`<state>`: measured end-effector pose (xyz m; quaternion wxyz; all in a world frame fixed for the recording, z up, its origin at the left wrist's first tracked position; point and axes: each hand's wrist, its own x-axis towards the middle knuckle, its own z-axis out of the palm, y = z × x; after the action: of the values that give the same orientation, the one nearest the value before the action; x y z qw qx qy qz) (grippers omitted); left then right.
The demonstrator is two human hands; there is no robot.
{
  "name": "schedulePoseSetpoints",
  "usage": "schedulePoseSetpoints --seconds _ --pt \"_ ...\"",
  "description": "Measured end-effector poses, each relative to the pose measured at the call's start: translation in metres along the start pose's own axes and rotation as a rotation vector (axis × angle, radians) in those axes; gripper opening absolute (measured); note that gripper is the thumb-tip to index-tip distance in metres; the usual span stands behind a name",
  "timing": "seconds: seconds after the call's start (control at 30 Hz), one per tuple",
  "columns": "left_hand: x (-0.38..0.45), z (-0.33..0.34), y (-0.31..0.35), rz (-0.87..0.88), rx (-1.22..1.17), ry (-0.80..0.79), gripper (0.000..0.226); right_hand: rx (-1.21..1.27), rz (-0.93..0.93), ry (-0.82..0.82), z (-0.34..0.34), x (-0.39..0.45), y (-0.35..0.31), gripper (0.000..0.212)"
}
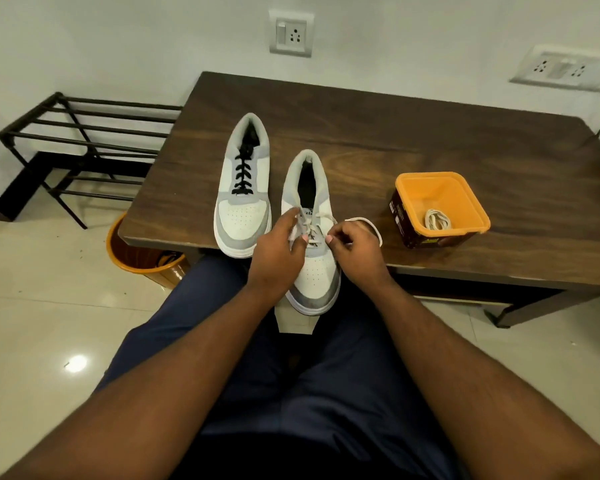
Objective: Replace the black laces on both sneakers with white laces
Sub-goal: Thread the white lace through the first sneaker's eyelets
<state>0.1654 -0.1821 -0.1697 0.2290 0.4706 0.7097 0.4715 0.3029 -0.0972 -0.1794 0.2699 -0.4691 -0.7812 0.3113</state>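
Note:
Two white-and-grey sneakers sit on a dark wooden table. The left sneaker carries black laces. The right sneaker hangs over the table's front edge, its toe toward me, with a white lace threaded through its lower eyelets. My left hand pinches a strand of that white lace over the tongue. My right hand pinches the lace's other end, which loops out to the right.
An orange-rimmed container on the table's right holds a coiled white lace. An orange bin stands on the floor under the table's left corner. A black metal shoe rack stands at far left. My legs are below the table edge.

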Motion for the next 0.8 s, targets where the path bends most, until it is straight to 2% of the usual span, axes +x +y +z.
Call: schedulePoseSetpoints --seconds 0.1,0.23,0.33,0.43,0.53,0.63,0.67,0.77,0.8 --pt "-0.007 0.006 -0.004 0.023 -0.026 0.027 0.046 0.019 0.063 -0.046 -0.006 -0.003 0.003 0.010" --pt "-0.004 0.004 -0.007 0.032 -0.046 0.009 0.015 0.110 0.252 -0.185 -0.018 -0.007 -0.006 0.012" --pt "-0.014 0.005 -0.013 0.061 -0.078 -0.052 0.005 0.329 0.404 -0.280 -0.028 -0.010 -0.027 0.014" --pt "-0.027 0.006 -0.013 0.059 -0.141 -0.090 0.009 0.717 0.452 -0.344 -0.032 -0.013 -0.055 0.026" --pt "-0.033 0.003 0.005 -0.030 -0.288 -0.176 0.028 1.059 0.495 -0.288 -0.032 -0.010 -0.069 0.027" --pt "-0.038 -0.004 0.024 -0.216 -0.456 -0.202 0.036 1.152 0.525 -0.181 -0.032 -0.004 -0.075 0.020" --pt "-0.040 -0.007 0.026 -0.242 -0.460 -0.207 0.036 1.153 0.530 -0.158 -0.032 -0.001 -0.077 0.018" --pt "-0.035 -0.012 0.016 -0.150 -0.337 -0.167 0.010 1.144 0.553 -0.092 -0.031 0.005 -0.076 0.015" --pt "-0.031 -0.015 0.011 -0.158 -0.354 -0.125 0.011 1.148 0.563 -0.062 -0.032 0.007 -0.073 0.014"
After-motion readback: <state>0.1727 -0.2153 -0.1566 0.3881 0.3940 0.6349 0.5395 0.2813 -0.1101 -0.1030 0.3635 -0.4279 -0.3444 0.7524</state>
